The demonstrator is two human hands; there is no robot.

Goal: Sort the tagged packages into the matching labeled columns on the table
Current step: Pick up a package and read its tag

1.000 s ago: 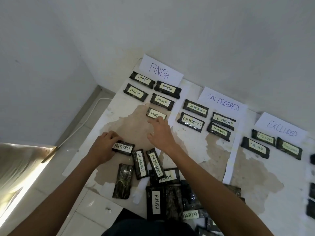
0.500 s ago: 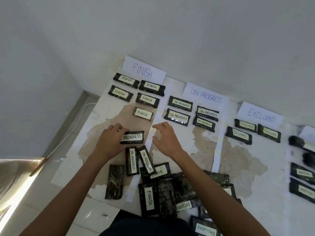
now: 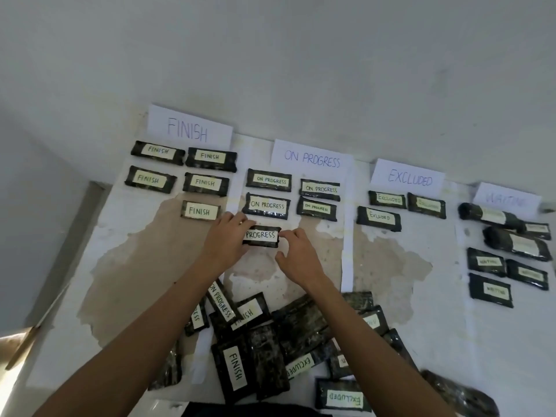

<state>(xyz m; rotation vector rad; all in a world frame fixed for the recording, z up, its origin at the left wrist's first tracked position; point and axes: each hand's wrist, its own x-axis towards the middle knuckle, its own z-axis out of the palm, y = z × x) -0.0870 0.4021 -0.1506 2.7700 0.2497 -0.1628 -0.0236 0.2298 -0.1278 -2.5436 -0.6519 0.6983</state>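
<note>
White peeling table (image 3: 436,326) against a wall (image 3: 301,55). Left hand (image 3: 224,239) grips the package (image 3: 261,235) at its left end. Right hand (image 3: 296,257) touches its right end with curled fingertips; whether they pinch is unclear. The package is in the ON PROGRESS column (image 3: 319,254), just nearer than four others. Placing looks nearly done; the next move is to release it and search the near-edge pile (image 3: 270,341).

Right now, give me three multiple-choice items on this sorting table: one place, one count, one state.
1. The PROGRESS package in the left grip is over which column? A FINISH. B ON PROGRESS. C EXCLUDED.
2. How many packages lie under the EXCLUDED sign? A one. B three. C five.
3. The near pile is: A overlapping and unsorted. B laid in neat rows. C stacked upright.

Answers: B, it is just below the four ON PROGRESS packages. B, three Excluded packages lie there. A, its packages lie across each other at mixed angles.
</note>
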